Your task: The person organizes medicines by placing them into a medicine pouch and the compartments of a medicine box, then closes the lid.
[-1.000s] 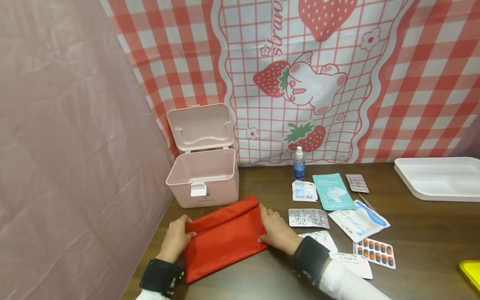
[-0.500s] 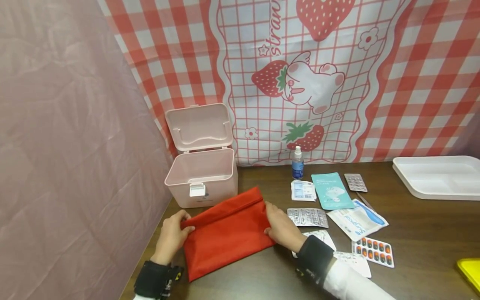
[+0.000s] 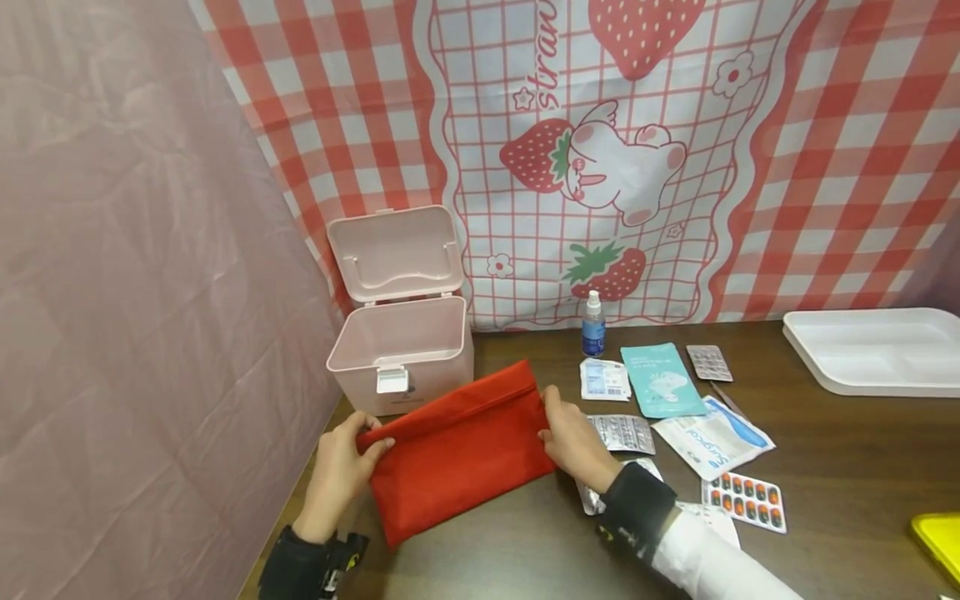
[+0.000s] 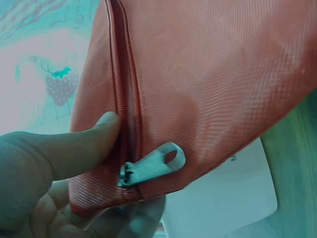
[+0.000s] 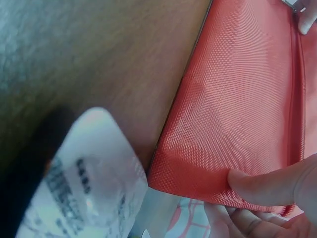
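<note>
A flat red zippered pouch [image 3: 465, 458] is stretched between both hands in the head view, tilted with its right side higher. My left hand [image 3: 333, 471] pinches its left upper corner, thumb on top and fingers behind. In the left wrist view, that thumb lies beside the zipper, whose metal pull [image 4: 156, 163] sits at the corner end; the zipper's two edges stand apart there. My right hand [image 3: 576, 437] pinches the right side, thumb in front, other fingers mostly behind the fabric. The inside of the pouch is hidden.
A pink box [image 3: 401, 367] with its lid raised stands behind the pouch. To the right lie several blister packs [image 3: 745, 500], a teal packet [image 3: 663, 381] and a surgical packet [image 3: 714, 437], near a spray bottle [image 3: 593, 327]. A white tray [image 3: 870, 385] is at the far right.
Both hands have lifted the pouch away from the table's front and a little to the right, tilting its right side up. The surrounding items stay where they were.
</note>
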`<state>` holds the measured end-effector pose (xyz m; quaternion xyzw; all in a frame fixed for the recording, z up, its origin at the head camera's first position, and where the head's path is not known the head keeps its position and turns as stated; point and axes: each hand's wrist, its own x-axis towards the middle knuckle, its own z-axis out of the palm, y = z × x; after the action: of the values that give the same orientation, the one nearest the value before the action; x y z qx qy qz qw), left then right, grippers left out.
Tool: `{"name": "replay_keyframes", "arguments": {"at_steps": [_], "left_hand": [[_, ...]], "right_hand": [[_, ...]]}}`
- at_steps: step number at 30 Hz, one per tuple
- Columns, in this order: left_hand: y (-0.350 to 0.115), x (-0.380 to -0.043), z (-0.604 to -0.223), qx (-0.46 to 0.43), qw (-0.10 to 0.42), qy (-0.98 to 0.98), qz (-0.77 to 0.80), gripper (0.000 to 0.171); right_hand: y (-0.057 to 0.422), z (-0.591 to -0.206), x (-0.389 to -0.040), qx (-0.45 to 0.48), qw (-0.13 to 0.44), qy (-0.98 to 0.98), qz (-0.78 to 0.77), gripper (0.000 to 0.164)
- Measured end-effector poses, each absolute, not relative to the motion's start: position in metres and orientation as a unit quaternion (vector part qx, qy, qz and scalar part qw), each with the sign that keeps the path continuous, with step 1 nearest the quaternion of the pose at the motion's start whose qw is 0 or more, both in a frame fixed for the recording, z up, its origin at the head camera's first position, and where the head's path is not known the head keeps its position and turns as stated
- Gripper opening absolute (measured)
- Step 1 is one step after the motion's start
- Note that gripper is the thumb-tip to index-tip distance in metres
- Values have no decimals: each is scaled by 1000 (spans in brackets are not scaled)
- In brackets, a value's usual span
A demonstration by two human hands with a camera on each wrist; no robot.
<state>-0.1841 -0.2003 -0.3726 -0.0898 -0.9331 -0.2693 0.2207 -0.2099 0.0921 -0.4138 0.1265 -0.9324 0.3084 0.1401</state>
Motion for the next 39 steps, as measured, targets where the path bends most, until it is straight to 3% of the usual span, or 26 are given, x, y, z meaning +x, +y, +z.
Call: {"name": "replay_keyframes", "arguments": {"at_steps": [12, 24, 39], "left_hand": [[-194, -175, -376, -107, 283, -893, -332, 21], [-185, -165, -383, -143, 252, -841, -457, 10], [-176, -155, -388, -124, 238, -809, -522, 12]], "right_hand": [[99, -411, -215, 104, 162, -932, 307, 37], [106, -409, -217, 103, 183, -931, 297, 26], [110, -410, -208, 89, 224, -932, 271, 19]]}}
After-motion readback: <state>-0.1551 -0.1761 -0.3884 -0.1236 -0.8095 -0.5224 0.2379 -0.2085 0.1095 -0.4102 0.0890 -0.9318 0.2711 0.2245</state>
